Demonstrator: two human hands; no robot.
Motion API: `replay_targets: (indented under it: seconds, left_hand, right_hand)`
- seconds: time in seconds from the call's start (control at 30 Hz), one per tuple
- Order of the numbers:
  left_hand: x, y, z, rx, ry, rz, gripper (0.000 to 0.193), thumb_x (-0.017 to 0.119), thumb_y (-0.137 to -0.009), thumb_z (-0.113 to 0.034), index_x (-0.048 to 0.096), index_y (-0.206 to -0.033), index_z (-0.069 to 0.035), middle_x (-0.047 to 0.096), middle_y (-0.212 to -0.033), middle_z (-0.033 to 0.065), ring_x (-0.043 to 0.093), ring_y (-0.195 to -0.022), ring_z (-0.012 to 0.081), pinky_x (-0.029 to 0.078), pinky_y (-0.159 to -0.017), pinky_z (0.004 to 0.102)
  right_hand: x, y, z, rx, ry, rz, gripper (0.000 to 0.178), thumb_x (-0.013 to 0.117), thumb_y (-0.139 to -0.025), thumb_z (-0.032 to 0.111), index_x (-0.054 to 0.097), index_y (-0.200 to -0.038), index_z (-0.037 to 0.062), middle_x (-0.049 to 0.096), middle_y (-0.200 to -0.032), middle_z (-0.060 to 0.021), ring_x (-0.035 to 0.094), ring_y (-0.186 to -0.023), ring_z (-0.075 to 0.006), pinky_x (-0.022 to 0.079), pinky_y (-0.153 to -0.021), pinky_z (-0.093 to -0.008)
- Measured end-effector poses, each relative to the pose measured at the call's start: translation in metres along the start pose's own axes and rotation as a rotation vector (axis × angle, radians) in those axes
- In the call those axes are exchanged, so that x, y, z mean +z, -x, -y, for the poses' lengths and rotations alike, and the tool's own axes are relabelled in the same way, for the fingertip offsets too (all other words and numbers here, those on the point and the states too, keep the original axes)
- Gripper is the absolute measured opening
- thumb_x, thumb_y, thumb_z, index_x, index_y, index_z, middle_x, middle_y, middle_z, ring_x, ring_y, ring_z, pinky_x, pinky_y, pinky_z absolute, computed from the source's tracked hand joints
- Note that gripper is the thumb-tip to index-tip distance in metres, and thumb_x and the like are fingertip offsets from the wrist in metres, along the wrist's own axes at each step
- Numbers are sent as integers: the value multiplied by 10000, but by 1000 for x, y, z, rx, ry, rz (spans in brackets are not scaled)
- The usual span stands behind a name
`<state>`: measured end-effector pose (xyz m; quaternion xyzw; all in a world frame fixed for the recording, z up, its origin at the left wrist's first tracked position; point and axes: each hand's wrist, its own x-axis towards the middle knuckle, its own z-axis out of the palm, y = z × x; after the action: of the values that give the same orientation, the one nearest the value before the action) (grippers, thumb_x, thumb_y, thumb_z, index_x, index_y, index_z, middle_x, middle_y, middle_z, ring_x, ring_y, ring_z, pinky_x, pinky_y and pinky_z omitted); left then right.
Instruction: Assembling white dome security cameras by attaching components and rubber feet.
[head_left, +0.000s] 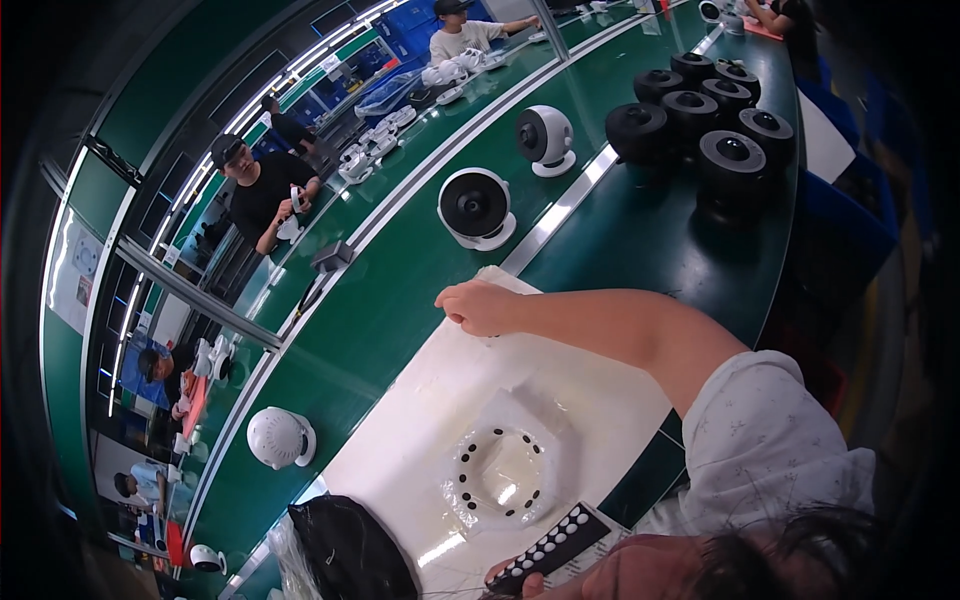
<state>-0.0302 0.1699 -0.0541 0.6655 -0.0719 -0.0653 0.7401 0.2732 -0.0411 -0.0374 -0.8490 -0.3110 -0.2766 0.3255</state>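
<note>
On the white board (410, 410) lies a pale, round, ring-like piece (553, 470) with black dots spaced around it; it looks wrapped in clear film. My right hand (482, 306) is closed, fingers curled, above the board's far edge; what it holds, if anything, is hidden. At the bottom edge my left hand (533, 586), only partly visible, grips a dark sheet of white round pads (545, 547) close beside the ring-like piece. A black plastic bag (350, 550) sits to the left of the sheet.
White round fans (475, 208) stand on the green bench beyond the board, another white unit (281, 437) at left. Several black round bases (733, 160) crowd the far right. A blue bin (845, 235) stands beside the bench. Other people work across the line.
</note>
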Motion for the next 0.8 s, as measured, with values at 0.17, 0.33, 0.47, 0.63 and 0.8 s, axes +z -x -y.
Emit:
replay_targets:
  seconds: [0.17,0.33,0.47,0.63,0.8]
  left_hand:
    - [-3,4,5,-2,-7,-21,281,682,-678,-80,538,-898,18,603,-783,79,551,-710,121,437,-687,243]
    - [-6,7,9,-5,-16,-48,282,683,-677,-81,538,-898,17,602,-777,75,548,-704,118,436,-682,241]
    - [-9,15,12,2,-27,-132,282,683,-676,-83,538,-897,16,600,-773,72,546,-699,116,435,-677,239]
    - [-14,38,6,8,-63,-259,283,684,-676,-84,538,-897,15,598,-767,68,543,-693,113,434,-672,236]
    - [-15,50,4,13,-87,-334,284,685,-675,-86,538,-896,14,596,-762,64,540,-687,110,433,-666,234]
  right_hand:
    - [4,2,-11,100,-63,20,91,500,-656,-42,491,-653,48,534,-821,-64,528,-756,-253,418,-650,-344]
    - [6,2,-14,67,-93,0,95,486,-655,-41,505,-673,51,542,-808,-69,536,-761,-260,421,-642,-350]
    - [-7,-3,9,223,-73,6,51,511,-663,-12,503,-649,36,582,-960,-81,554,-816,-251,432,-689,-319]
    - [-10,-1,1,262,-46,74,86,496,-680,-22,489,-615,33,592,-944,-83,550,-817,-242,417,-714,-320]
    - [-15,-1,3,185,0,162,143,447,-720,-13,514,-608,46,598,-926,-74,544,-823,-241,400,-748,-312]
